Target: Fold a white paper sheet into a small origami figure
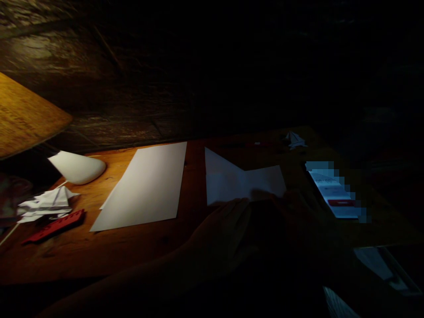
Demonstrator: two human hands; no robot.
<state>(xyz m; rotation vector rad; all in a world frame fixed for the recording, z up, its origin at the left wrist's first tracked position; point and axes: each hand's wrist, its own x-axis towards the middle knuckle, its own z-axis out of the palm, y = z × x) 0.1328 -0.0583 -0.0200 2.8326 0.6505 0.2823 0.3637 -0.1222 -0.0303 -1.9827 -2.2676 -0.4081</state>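
Observation:
A folded sheet of white paper (232, 183) lies on the wooden table (195, 168), its pointed flap rising toward the far side. My left hand (221, 227) and my right hand (291, 212) are dark shapes at its near edge, and both seem to grip it there. Its lower part is hidden behind them. To the left lies a flat white sheet (145, 187), apart from my hands.
A white lamp (77, 167) stands at the far left, near a crumpled folded paper model (46, 205) and a red ruler (54, 226). A small paper figure (294, 140) sits at the back. A phone (333, 194) lies on the right.

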